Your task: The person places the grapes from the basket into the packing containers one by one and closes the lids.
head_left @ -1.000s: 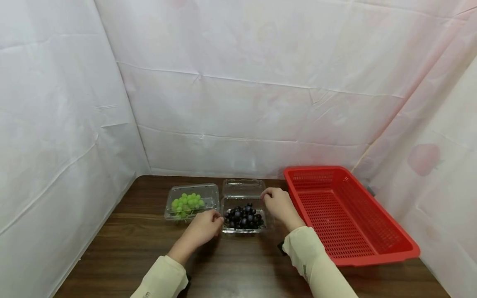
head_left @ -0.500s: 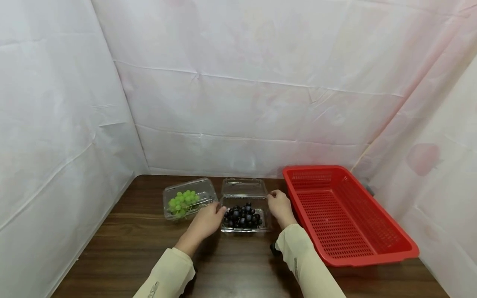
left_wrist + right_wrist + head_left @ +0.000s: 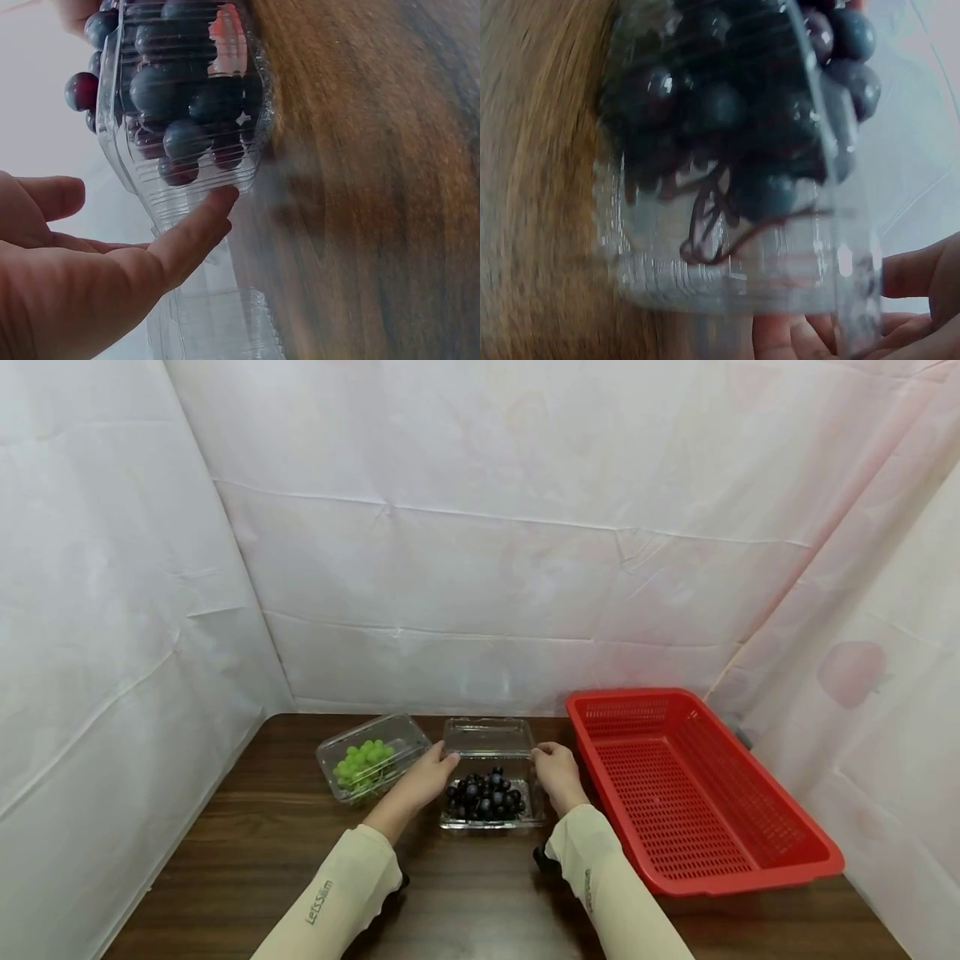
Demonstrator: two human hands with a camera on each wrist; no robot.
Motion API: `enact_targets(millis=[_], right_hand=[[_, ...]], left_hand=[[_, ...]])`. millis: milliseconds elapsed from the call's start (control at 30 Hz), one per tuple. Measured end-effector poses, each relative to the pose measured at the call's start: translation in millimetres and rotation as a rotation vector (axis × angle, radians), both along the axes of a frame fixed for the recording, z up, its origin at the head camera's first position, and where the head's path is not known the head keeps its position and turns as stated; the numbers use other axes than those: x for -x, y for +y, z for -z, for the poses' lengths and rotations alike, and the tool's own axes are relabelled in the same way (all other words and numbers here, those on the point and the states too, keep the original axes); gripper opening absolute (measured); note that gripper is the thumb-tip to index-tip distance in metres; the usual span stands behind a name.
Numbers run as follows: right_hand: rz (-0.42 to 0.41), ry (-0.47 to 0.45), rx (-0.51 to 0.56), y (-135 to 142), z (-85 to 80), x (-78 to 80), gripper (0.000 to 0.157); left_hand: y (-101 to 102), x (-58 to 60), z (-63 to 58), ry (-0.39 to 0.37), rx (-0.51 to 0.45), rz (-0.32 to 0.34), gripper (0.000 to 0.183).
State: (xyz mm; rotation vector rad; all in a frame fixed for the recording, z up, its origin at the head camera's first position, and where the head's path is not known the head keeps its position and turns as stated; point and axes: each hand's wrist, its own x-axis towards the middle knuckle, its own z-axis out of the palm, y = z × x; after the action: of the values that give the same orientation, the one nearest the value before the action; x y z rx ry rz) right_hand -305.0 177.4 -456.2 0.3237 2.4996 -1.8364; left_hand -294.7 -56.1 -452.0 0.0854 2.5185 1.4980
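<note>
Dark grapes (image 3: pixel 486 795) lie in a clear plastic clamshell box (image 3: pixel 491 825), its lid (image 3: pixel 487 737) folded back behind it. My left hand (image 3: pixel 420 779) is at the box's rear left corner; in the left wrist view its straight forefinger (image 3: pixel 199 232) touches the ribbed side wall, the thumb (image 3: pixel 60 196) standing apart. At the rear right corner is my right hand (image 3: pixel 557 774), its thumb (image 3: pixel 911 274) close by the rim and its fingers seen partly through the plastic. Green grapes (image 3: pixel 363 763) sit in another clear box (image 3: pixel 408 737), turned at an angle, left of my left hand.
A large red plastic basket (image 3: pixel 738 874) stands on the right of the dark wooden table (image 3: pixel 480 902), close beside my right hand. Pale sheets (image 3: pixel 465 568) hang behind and on both sides.
My left hand has moved forward along the dark grapes' box to its rear corner. The green grapes' box has turned and shifted slightly left. The right hand has shifted a little at its corner.
</note>
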Motion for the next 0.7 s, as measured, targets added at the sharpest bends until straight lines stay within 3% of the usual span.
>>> enact_targets(millis=[167, 533, 700], right_hand=[[-0.017, -0.024, 0.062, -1, -1.2, -2.2, 0.051], [-0.041, -0.013, 0.043, -3, -4.5, -11.2, 0.054], [-0.065, -0.005, 0.067, -5, -4.6, -14.0, 0.058]], left_hand=[[-1, 1.5, 2.7, -0.032, -0.073, 0.002, 0.072], [-1, 1.9, 2.2, -0.096, -0.293, -0.01, 0.072], [-2, 0.1, 0.8, -0.068, -0.295, -0.026, 0.079]])
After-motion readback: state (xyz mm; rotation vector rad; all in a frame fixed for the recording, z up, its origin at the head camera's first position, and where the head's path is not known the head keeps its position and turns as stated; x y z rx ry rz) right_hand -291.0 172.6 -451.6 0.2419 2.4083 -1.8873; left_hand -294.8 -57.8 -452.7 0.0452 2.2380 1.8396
